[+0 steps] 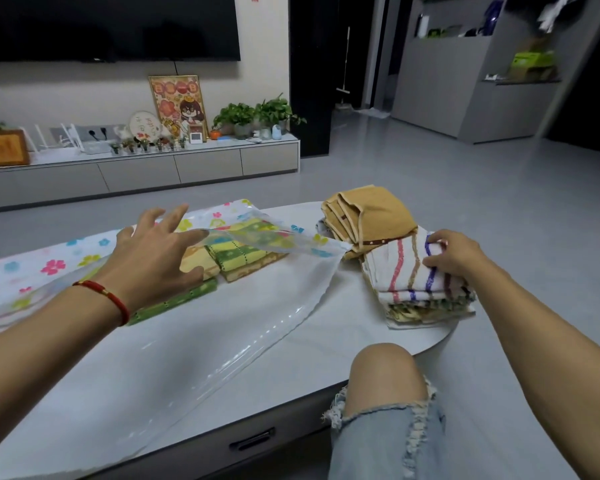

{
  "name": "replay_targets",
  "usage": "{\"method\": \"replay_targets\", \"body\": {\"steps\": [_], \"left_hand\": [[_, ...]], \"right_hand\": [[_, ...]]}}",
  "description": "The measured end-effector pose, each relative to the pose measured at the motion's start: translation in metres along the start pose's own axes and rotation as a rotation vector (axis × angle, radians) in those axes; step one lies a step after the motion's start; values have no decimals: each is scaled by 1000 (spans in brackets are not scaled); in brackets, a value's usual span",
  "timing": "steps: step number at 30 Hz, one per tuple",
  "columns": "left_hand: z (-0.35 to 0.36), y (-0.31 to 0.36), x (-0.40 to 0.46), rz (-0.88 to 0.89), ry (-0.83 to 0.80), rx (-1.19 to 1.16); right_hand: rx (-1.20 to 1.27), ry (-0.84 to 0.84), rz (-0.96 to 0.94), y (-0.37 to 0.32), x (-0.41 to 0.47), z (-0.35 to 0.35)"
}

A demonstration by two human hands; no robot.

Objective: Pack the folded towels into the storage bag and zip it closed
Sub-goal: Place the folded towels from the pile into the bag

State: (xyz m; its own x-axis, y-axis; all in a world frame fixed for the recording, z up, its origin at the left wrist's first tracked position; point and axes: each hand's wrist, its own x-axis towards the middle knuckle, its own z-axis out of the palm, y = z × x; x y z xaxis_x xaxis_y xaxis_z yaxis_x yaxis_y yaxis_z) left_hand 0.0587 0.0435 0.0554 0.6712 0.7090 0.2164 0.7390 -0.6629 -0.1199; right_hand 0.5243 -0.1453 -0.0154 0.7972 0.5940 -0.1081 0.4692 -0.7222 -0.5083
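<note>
A clear storage bag (264, 306) with a flower print lies flat across the white table, its mouth toward the right. Yellow and green folded towels (236, 258) lie inside it. My left hand (156, 251) hovers over the bag with fingers spread, the top flap (284, 242) lifted just beyond the fingertips. On the right stands a pile of folded towels: a white one with coloured stripes (406, 275) on top, a mustard one (368, 216) behind. My right hand (454, 254) grips the striped towel's far edge.
The low white table (343, 348) has a rounded right end and a drawer handle (252, 439) on its front. My bare knee in torn jeans (385, 382) presses against the table front. A TV cabinet (139, 171) with plants stands across the grey floor.
</note>
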Motion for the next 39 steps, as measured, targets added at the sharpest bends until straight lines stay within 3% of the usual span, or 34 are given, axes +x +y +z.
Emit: {"method": "replay_targets", "body": {"steps": [4,6,9,16,22,28,34,39], "left_hand": [[-1,-1,-7,-4,1,-7],[0,-4,-14,-9,4,-33],[4,-10,-26,-6,-7,-68],[-3,-19,-42,-27,-6,-104],[1,-50,-85,-101,-53,-115],[18,-85,-147,-199,-132,-73],[-13,-108,-141,-134,-33,-176],[-30,-110,-140,-79,-4,-276]], "right_hand": [[439,-379,87,-3,-13,-26],[526,-398,17,-14,-33,-36],[536,-331,-164,-39,-78,-42],[499,-711,-353,-157,-183,46],[683,-601,-365,-254,-198,92],[803,-578,-384,-268,-206,103],[922,-803,-264,-266,-232,162],[1153,-943,-92,-333,-251,221]]}}
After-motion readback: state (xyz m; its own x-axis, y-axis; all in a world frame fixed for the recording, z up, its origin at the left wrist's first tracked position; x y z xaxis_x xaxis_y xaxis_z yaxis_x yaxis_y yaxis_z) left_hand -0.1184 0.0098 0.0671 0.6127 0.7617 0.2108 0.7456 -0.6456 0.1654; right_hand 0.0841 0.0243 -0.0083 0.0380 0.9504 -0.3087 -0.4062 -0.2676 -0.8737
